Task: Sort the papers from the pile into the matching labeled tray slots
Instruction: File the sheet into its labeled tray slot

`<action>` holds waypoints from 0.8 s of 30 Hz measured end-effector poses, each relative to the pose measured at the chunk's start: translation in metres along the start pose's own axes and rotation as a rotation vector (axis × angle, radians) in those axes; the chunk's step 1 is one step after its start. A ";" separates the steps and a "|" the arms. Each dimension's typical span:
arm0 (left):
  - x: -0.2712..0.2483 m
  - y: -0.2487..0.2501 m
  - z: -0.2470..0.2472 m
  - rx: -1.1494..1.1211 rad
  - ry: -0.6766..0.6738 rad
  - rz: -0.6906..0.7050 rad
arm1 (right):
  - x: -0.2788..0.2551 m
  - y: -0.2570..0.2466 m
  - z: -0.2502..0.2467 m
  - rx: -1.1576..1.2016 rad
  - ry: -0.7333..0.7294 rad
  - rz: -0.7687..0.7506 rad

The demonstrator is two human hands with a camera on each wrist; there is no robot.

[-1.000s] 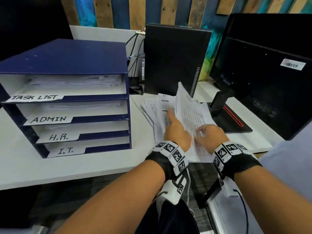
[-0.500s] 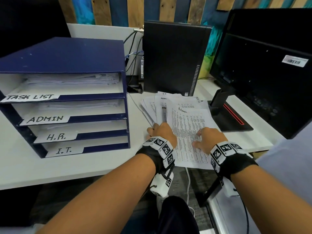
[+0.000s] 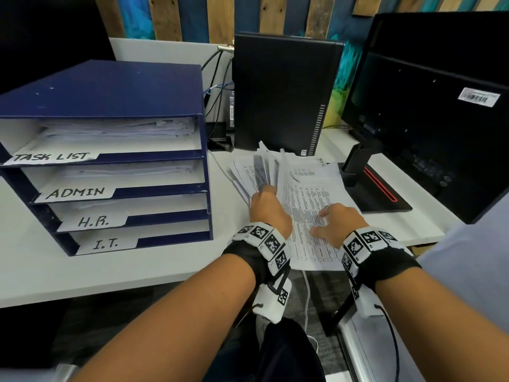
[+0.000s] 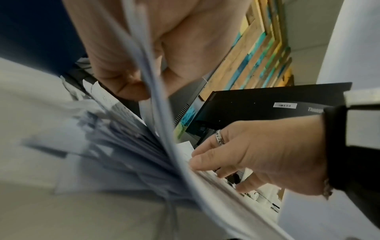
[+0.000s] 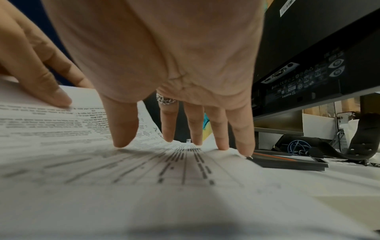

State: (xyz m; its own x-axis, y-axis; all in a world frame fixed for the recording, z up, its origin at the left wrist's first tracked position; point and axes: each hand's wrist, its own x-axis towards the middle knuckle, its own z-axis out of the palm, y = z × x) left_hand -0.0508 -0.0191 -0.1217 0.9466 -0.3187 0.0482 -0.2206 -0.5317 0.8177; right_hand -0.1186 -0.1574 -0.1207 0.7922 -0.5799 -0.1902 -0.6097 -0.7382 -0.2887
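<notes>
A pile of printed papers [image 3: 311, 194] lies on the white desk, right of the blue tray rack [image 3: 110, 92]. The rack's slots are labeled TASK LIST [image 3: 52, 157], ADMIN [image 3: 77, 192], H.R. [image 3: 93, 221] and I.T. [image 3: 106, 244]. My left hand [image 3: 265, 193] pinches the left edges of several sheets and lifts them into a fan; in the left wrist view the raised sheets [image 4: 144, 68] pass between thumb and fingers. My right hand [image 3: 323, 219] presses straight fingertips [image 5: 123, 142] down on the top sheet [image 5: 144, 178], holding the pile flat.
A black computer tower [image 3: 283, 95] stands behind the pile. A monitor [image 3: 429, 106] on its stand base [image 3: 380, 197] sits close to the pile's right edge. Cables [image 3: 217, 78] run between rack and tower. The top two slots hold paper stacks.
Half a second ago the top sheet lay flat under both hands. Now my left hand has slid forward and raised the left edges of several sheets. My right hand stays pressed on the pile.
</notes>
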 end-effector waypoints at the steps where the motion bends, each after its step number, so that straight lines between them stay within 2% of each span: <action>1: -0.002 -0.002 -0.003 -0.054 0.010 -0.006 | 0.000 0.000 0.000 0.005 0.014 -0.004; 4: -0.005 -0.016 -0.014 -0.137 0.021 -0.086 | -0.002 -0.001 0.000 0.014 0.050 -0.014; 9: -0.006 -0.043 -0.030 0.034 -0.060 -0.182 | -0.007 -0.001 0.002 -0.024 0.038 0.005; 12: -0.007 -0.054 -0.035 0.075 -0.074 -0.169 | -0.005 -0.002 0.002 -0.039 0.068 0.053; 17: -0.003 -0.056 -0.031 0.248 -0.122 -0.159 | -0.003 0.002 -0.004 0.119 0.077 0.160; 21: 0.000 -0.055 -0.030 0.268 -0.115 -0.143 | 0.004 0.009 -0.007 0.267 0.141 0.243; 24: 0.004 -0.049 -0.031 0.272 -0.095 -0.120 | 0.009 0.018 -0.007 0.269 0.187 0.242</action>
State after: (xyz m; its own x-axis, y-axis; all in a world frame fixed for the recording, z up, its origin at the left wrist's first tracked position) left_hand -0.0287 0.0297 -0.1439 0.9464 -0.3057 -0.1040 -0.1750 -0.7562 0.6305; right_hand -0.1226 -0.1780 -0.1210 0.5931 -0.7967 -0.1164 -0.7296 -0.4707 -0.4961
